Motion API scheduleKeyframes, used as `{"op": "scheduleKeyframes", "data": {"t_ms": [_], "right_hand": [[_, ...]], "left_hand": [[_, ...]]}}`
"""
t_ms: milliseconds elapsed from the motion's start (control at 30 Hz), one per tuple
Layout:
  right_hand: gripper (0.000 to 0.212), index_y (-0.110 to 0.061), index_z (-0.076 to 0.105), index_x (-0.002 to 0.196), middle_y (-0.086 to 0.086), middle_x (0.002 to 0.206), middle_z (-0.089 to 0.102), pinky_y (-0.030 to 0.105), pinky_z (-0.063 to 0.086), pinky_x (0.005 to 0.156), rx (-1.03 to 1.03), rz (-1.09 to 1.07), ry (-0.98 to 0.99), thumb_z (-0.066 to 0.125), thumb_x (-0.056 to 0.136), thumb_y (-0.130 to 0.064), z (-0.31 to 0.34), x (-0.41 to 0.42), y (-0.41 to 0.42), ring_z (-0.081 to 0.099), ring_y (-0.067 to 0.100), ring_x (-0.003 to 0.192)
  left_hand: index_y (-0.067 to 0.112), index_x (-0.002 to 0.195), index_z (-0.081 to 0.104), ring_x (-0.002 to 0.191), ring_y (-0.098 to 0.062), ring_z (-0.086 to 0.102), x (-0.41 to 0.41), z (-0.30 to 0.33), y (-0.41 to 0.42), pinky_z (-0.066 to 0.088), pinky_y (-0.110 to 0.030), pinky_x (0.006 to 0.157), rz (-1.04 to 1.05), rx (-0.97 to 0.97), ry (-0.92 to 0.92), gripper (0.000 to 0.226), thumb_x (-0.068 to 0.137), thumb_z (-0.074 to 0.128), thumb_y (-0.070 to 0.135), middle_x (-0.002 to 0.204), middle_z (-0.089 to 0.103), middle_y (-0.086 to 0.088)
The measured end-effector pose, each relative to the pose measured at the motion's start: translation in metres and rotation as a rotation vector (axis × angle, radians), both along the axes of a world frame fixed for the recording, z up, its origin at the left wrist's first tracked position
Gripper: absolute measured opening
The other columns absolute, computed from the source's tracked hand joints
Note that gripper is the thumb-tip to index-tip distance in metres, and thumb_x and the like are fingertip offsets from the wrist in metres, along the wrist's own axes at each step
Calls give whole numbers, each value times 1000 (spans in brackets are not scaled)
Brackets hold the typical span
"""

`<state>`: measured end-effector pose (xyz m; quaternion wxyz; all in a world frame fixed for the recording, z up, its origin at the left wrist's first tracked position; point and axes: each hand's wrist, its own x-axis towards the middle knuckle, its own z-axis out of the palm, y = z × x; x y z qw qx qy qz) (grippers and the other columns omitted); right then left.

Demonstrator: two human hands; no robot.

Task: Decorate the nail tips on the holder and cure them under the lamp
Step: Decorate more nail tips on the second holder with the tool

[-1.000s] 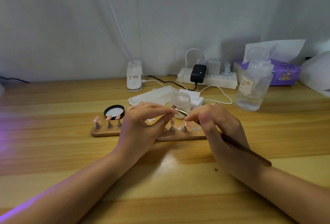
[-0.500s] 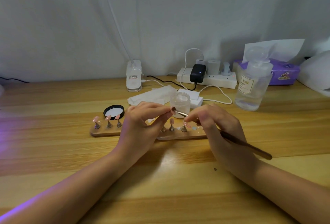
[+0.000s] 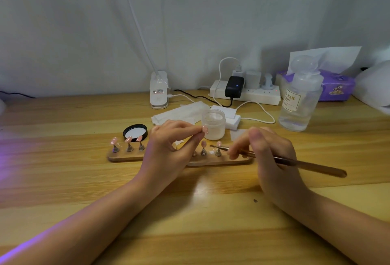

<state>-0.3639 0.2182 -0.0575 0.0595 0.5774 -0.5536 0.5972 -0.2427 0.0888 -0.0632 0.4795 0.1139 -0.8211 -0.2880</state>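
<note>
Pink nail tip (image 3: 205, 130) sat pinched in left hand (image 3: 168, 148) grip above wooden holder (image 3: 219, 161) mid-surface; right hand (image 3: 272, 154) grip held brush (image 3: 295, 162), tip over holder's right end. Open jar (image 3: 213, 124) just behind, lid (image 3: 135, 131) left.

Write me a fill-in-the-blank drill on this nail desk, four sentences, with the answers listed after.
1. The left hand pinches a pink ____ between thumb and fingertips.
2. The right hand holds a long, thin ____ whose tip points left, toward the wooden holder.
3. The black lid lies on the table, so the frosted jar is ____.
4. The black adapter is plugged into the white ____.

Missing words: nail tip; brush; open; power strip
</note>
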Motion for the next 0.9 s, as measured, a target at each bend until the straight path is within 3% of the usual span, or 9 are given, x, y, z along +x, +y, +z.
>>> {"op": "scheduleKeyframes", "data": {"t_ms": [200,300,367,567,767,900], "right_hand": [[25,-30,59,85,-17,81,61,28,45,76,64,-37,110,35,91,-29,3,2,-6,57,0,83],[31,-27,61,76,-15,74,61,39,45,72,49,-37,105,34,92,-28,1,0,-4,56,1,77],[37,-28,59,68,-17,68,59,39,45,70,14,-38,39,31,92,-28,0,0,-2,56,-1,72],[27,-28,60,85,-16,82,61,32,46,72,60,-2,122,35,92,-26,3,1,-5,57,1,82],[37,-29,59,69,-19,68,60,37,45,68,14,-38,4,30,92,-30,0,-1,-2,58,0,73],[29,-29,61,82,-22,81,59,31,43,70,42,-28,69,33,91,-28,3,1,-4,57,-2,80]], "left_hand": [[31,93,66,82,-2,59,1,3,2,43,-58,76,-2,2,-23,19,76,66,22,81,65,19],[31,91,66,82,-1,59,2,4,2,44,-58,77,-3,12,-32,18,76,66,22,80,65,20],[30,91,67,83,-1,59,3,4,2,44,-56,77,-5,13,-38,17,76,65,22,81,66,18],[31,90,67,82,-2,58,3,5,3,43,-57,78,7,0,-52,16,76,65,23,80,64,20],[32,92,66,83,-2,59,3,4,3,43,-57,78,2,-5,-59,17,77,65,25,81,66,17],[32,89,67,81,0,58,2,4,3,43,-56,77,11,-18,-53,15,76,66,24,78,65,18]]}}
